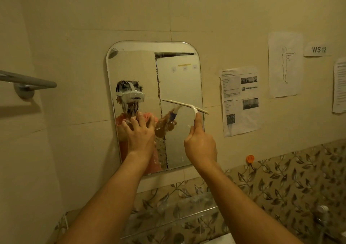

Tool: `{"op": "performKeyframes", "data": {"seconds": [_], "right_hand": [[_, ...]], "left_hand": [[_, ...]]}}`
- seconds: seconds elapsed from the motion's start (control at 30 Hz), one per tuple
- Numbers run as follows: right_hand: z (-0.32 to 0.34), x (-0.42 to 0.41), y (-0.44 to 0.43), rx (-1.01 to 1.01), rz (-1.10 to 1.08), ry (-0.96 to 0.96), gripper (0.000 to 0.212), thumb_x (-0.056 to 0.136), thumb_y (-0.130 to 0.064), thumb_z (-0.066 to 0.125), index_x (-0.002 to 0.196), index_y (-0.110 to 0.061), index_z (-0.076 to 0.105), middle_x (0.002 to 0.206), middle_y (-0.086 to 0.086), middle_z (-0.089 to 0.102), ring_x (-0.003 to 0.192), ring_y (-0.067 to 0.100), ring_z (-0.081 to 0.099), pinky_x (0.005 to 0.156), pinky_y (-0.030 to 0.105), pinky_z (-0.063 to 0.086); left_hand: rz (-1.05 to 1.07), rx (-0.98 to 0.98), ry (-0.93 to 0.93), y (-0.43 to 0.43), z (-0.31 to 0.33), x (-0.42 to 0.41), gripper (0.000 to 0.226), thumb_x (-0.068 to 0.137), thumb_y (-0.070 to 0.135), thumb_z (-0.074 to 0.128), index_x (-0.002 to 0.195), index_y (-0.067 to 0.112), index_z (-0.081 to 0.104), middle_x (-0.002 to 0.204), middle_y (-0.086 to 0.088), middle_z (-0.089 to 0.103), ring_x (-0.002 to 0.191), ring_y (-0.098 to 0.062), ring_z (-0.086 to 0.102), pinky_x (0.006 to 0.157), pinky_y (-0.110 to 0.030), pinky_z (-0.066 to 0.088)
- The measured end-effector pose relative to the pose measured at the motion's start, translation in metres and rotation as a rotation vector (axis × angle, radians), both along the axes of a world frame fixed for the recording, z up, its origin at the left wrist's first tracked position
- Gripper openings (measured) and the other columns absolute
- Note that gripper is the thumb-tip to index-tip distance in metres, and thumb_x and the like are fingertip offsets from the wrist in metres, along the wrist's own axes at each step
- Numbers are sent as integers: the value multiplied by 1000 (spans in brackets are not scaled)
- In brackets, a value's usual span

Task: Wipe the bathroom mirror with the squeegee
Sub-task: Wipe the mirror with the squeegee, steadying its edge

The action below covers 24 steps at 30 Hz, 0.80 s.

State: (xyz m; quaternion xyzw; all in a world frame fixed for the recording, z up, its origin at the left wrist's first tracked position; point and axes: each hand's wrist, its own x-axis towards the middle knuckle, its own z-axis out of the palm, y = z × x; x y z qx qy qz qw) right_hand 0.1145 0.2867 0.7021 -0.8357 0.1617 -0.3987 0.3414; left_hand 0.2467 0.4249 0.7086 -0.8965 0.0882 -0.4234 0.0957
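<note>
Pressing the left hand flat against the lower left part of the mirror, with fingers spread wide on the glass. Gripping the white handle of the squeegee in the right hand, with fingers curled round it. Holding the blade just above that right hand, tilted down to the right, across the right half of the mirror and reaching past its right edge. Wet streaks and smears above the left hand; clearer glass above the right. Well out to the left of the left hand, a grey towel bar. To the right of the right hand, printed papers stuck to the wall and, lower, an orange hook. Beneath both forearms, a glass shelf.
</note>
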Motion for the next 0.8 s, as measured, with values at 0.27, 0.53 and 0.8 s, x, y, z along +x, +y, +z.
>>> {"op": "performKeyframes", "data": {"seconds": [0.27,0.53,0.8], "right_hand": [[-17,1,1,7,-9,29,59,111,-31,30,160,-40,-1,71,5,57,56,15,53,46,29,40],[-6,-11,-6,38,37,-33,55,110,-39,26,160,-46,4,67,3,59,55,15,54,46,29,39],[115,-5,1,-159,77,-249,59,109,-30,36,160,-46,11,69,1,56,52,12,50,41,26,34]], "left_hand": [[4,7,13,0,-2,3,103,75,57,77,158,27,23,156,-25,27,137,-46,31,108,-68,26],[10,21,10,0,0,0,100,80,57,71,160,28,19,158,-24,24,138,-44,31,108,-68,26],[-34,-4,22,1,2,-5,91,87,46,68,159,22,18,156,-26,26,137,-46,33,108,-68,28]]}}
